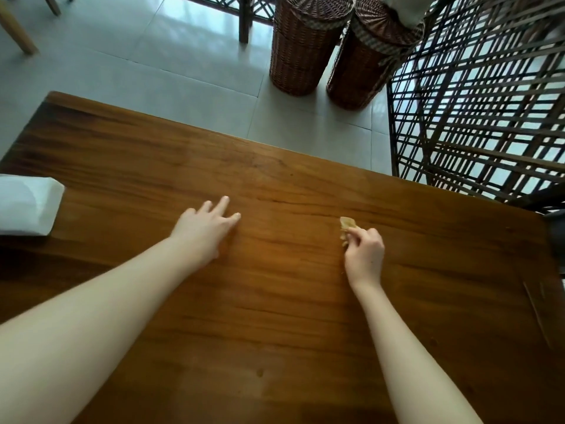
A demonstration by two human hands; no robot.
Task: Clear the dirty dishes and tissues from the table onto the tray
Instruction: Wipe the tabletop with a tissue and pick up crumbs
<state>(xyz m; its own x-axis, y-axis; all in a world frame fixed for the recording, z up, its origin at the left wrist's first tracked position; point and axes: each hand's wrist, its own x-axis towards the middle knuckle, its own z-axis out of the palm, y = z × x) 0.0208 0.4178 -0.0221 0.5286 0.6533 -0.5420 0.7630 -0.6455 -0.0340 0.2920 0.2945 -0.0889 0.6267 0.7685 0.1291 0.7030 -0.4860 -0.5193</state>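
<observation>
Right hand (363,255) pinches a crumpled tissue (347,224); left hand (204,229), apart from it, lies flat on table (290,316).

Soft daylight comes from the far side, glaring pale off the floor tiles (189,53) and laying a sheen on the wooden table (275,316). Shadows are faint. Wide-angle distortion curves the edges; detail is slightly soft.

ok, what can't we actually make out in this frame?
Head view only.
1. Tray: out of frame, position unknown.
2. White item, left edge: cropped, identity unclear.
3. Brownish wad: lower part hidden by the right hand pinching it.
4. Dark object, right edge: cropped.
5. Thin sticks near the right edge: too faint to identify.
</observation>
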